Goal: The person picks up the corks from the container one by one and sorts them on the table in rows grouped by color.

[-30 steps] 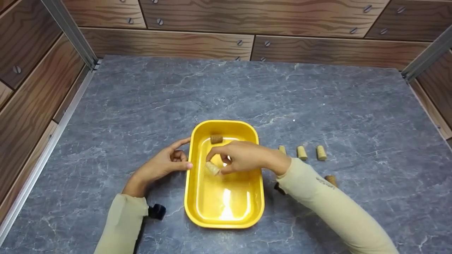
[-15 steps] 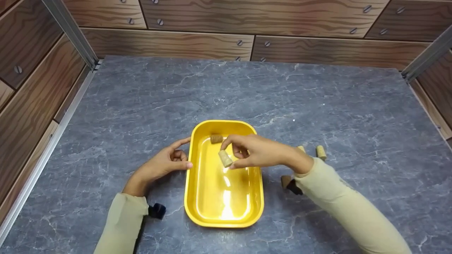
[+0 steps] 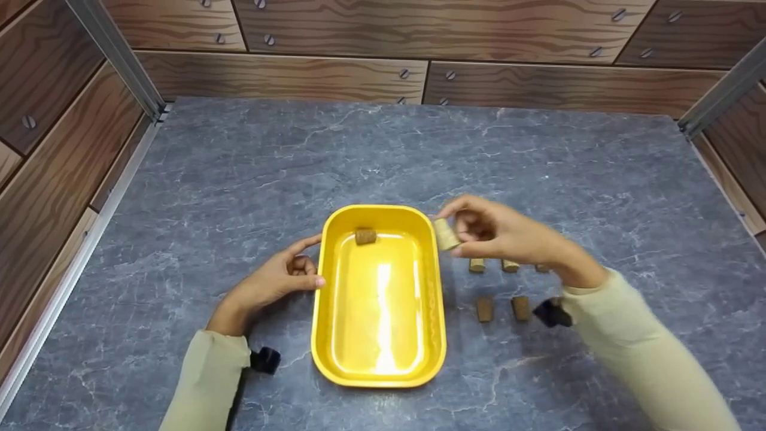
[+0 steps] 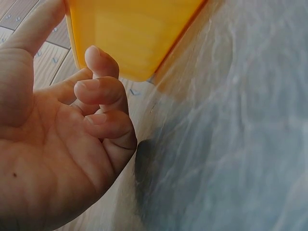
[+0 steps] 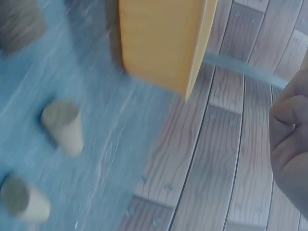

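Observation:
My right hand (image 3: 505,233) pinches a pale tapered cork (image 3: 446,235) between thumb and index finger, just outside the right rim of a yellow tray (image 3: 359,311). One brown cork (image 3: 365,236) lies on its side at the tray's far end. My left hand (image 3: 272,275) touches the tray's left side with thumb and index fingertips; in the left wrist view its other fingers bend loosely, with nothing in the palm, beside the yellow wall (image 4: 130,33). Only the edge of my right hand (image 5: 293,130) shows in the right wrist view.
Right of the tray stand a row of pale corks (image 3: 510,265), partly behind my right hand, and two brown corks (image 3: 485,309) nearer me. The right wrist view shows two pale corks (image 5: 65,126) too. Wood-patterned panels (image 3: 335,78) border the grey marbled table (image 3: 287,155).
My right hand has carried the pale cork from over the tray's middle to beyond its right rim, uncovering corks on the table. My left hand has stayed at the tray's side.

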`<state>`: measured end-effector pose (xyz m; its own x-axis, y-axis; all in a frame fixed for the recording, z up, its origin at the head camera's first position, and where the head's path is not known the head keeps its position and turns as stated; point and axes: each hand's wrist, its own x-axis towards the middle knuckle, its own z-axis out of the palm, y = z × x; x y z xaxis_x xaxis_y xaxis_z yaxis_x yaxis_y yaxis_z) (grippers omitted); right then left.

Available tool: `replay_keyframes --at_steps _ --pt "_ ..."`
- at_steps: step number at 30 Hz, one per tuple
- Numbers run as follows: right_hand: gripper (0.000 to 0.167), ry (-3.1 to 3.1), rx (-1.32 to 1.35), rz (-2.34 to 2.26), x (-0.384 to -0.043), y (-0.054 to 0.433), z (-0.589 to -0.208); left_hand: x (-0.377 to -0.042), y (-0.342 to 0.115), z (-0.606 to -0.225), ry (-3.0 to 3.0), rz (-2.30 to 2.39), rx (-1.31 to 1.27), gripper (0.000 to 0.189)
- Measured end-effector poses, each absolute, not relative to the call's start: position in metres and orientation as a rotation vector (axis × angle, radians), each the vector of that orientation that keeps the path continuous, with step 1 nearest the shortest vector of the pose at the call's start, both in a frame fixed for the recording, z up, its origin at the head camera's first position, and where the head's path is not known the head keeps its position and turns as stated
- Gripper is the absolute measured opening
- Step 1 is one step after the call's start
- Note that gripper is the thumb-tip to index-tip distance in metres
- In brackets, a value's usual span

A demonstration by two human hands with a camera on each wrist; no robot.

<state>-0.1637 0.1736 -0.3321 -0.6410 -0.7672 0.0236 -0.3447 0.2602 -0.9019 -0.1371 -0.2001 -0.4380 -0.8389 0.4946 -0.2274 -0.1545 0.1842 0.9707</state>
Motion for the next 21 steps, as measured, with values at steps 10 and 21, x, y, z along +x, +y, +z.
replay_keyframes --at_steps 10,21 --pt "0.043 2.160 -0.947 -1.551 -0.158 0.240 -0.335 -0.137 -0.200 -0.438 1.958 1.701 0.317 0.086" --pt "0.053 2.107 -0.789 -1.816 -0.149 0.309 -0.346 -0.138 -0.201 -0.440 1.948 1.702 0.309 0.087"
